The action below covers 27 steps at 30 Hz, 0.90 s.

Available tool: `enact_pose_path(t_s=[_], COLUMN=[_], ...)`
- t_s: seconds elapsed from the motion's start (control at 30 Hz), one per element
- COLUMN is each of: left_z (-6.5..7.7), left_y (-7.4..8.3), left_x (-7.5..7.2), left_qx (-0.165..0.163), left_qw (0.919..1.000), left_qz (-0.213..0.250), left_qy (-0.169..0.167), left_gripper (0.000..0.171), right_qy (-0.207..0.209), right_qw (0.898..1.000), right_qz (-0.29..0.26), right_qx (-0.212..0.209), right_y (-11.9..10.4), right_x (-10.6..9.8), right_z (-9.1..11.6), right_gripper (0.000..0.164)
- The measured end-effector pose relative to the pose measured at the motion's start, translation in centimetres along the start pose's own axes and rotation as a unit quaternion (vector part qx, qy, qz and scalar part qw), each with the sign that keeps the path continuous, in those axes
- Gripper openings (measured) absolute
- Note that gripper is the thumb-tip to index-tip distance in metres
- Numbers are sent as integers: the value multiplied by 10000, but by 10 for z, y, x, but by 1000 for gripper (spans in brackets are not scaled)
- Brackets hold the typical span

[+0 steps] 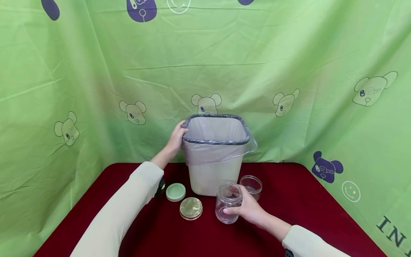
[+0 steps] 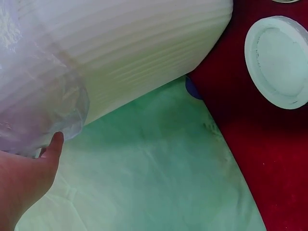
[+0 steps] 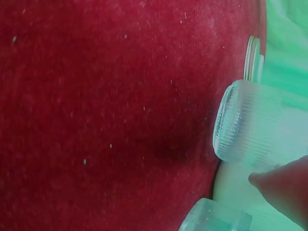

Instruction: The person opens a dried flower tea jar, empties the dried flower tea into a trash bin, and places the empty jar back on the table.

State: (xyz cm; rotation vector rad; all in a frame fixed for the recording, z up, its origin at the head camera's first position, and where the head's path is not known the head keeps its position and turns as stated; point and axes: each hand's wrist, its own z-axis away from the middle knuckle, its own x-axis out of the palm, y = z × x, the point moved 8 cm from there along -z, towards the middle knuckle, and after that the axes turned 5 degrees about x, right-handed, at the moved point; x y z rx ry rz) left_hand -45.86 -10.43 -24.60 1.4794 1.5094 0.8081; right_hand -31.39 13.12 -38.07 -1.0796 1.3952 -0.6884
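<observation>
A whitish trash can [image 1: 215, 175] lined with a clear plastic bag [image 1: 218, 151] stands upright at the table's back. My left hand [image 1: 176, 139] grips its dark rim on the left side; in the left wrist view a finger [image 2: 56, 144] lies by the bag's loose edge. My right hand [image 1: 248, 206] holds an open clear glass jar [image 1: 227, 210] in front of the can, thumb on the near side. The jar's ribbed base [image 3: 236, 125] shows in the right wrist view; whether it touches the table I cannot tell.
A second, lidless glass jar [image 1: 251, 185] stands right of the can, partly behind my right hand. Left of the held jar lie a gold lid [image 1: 191, 207] and a pale green lid [image 1: 175, 192]. A green curtain [image 1: 205, 78] surrounds the red-covered table [image 1: 289, 214].
</observation>
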Motion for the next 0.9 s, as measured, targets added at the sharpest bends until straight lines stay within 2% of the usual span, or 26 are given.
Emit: enact_pose_path(t_s=[0.13,0.33,0.47,0.63,0.9], left_z=[1,2,4,6,11], left_y=[4,9,9,12,14], left_x=[-3,-11,-17,-28,-50], left_qx=[101,89,60,219,433], left_qw=[9998,9999,9999,9997,9976], left_qz=[153,86,104,123,-531], left_qy=[49,77,55,7,-66], left_gripper=[53,52,51,48,47], right_qy=[-221,-527,-428,-208,61], right_qw=[9995,9960,9957,9949,9949], right_qz=[-206,-662,-645,-595,-153], right_qx=[-80,-283,-502,-783,-993], right_y=[8,-5,-16,-30,-48], right_x=[-5,-17,-33,-57,-91], right_z=[-7,-10,-11,-15,-24], right_gripper=[85,81,75,69,72])
